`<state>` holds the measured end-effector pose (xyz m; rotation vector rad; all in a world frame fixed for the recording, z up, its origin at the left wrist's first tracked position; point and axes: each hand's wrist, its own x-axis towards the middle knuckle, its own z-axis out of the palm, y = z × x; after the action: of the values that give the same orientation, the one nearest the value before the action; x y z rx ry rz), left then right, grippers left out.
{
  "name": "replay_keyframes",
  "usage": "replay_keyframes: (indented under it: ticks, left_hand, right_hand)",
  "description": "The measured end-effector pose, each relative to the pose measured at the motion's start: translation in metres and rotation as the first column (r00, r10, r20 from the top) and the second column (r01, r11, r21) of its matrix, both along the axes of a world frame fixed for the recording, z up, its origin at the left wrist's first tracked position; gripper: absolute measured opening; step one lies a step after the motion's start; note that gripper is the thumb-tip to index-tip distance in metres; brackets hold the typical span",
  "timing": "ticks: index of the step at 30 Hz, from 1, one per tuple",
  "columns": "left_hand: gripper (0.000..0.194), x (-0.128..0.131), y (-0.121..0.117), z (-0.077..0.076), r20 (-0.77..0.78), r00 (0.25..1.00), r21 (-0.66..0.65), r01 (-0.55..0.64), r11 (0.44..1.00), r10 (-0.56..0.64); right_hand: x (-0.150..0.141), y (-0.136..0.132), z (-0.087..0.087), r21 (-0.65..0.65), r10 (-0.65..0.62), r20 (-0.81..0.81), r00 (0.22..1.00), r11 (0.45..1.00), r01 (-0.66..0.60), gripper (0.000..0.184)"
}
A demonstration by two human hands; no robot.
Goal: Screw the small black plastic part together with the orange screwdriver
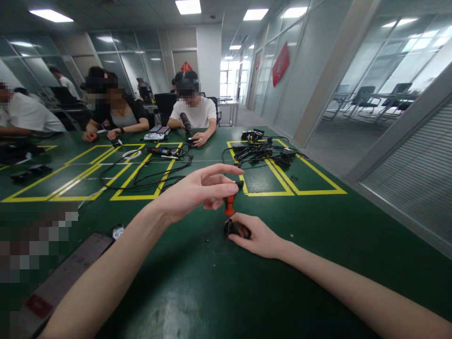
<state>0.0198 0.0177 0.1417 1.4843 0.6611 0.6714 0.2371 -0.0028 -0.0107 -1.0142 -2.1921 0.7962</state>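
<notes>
A flat dark phone-like slab [81, 261] is lying nearest, well left of all the fingers, on the glossy green table [197, 292]. Farther in, the right hand [259, 235] is pinching a small black part [226, 230] against the table, its fingers narrow. Just above those fingers, the left hand [196, 188] is holding an upright screwdriver with an orange-red and black handle [229, 205], its fingers curling around the top. The tip could be slipping off if the handle tilts or the pinch loosens, perhaps jabbing the right fingers. Beyond the fingers, a tangle of black cables [263, 151] is lying to the right, and a white-shirted co-worker [194, 113] is sitting. No brand is showing legibly; a red diamond sign [186, 67] is hanging farthest back, its character too small to read surely
</notes>
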Motion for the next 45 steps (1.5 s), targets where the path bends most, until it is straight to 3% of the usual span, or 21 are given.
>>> replay_keyframes:
  ticks: [12,32,45]
  left_hand:
    - [0.028,-0.0003,0.0032,-0.0013,0.024,0.995,-0.014,0.097,0.995,-0.096]
    - [0.033,0.0022,0.0003,0.0001,0.035,0.999,-0.054,-0.014,0.998,0.016]
    - [0.026,0.0034,0.0018,0.0002,0.044,0.998,-0.062,0.039,0.997,-0.036]
  right_hand:
    - [-0.0001,-0.0009,0.0014,0.013,0.005,-0.003,1.0,1.0,-0.005,0.019]
    - [0.0005,-0.0011,0.0028,0.036,0.011,0.018,1.0,0.999,-0.012,0.019]
    - [-0.0004,-0.0008,0.0027,0.02,0.004,0.002,1.0,1.0,-0.004,0.019]
